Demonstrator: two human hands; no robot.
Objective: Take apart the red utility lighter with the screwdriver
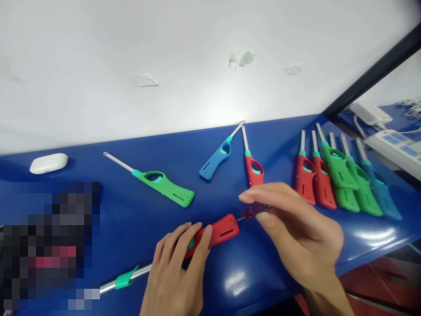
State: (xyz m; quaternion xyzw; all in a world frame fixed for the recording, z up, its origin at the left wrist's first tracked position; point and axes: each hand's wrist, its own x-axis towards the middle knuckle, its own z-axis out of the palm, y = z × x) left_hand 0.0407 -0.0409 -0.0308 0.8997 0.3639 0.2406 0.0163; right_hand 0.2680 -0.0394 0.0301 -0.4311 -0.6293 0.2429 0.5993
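Low in the frame, the left hand (pixel 177 267) grips a red plastic long-nozzle lighter (pixel 217 232) while the right hand (pixel 296 232) pinches a small dark tool (pixel 253 210) at its butt end, six finished-looking lighters (pixel 342 184) ranked at right, three others loose.

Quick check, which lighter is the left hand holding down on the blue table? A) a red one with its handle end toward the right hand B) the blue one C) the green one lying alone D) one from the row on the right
A: the left hand rests on the red lighter, whose handle end points at the right hand; that hand pinches a small dark red part by it.
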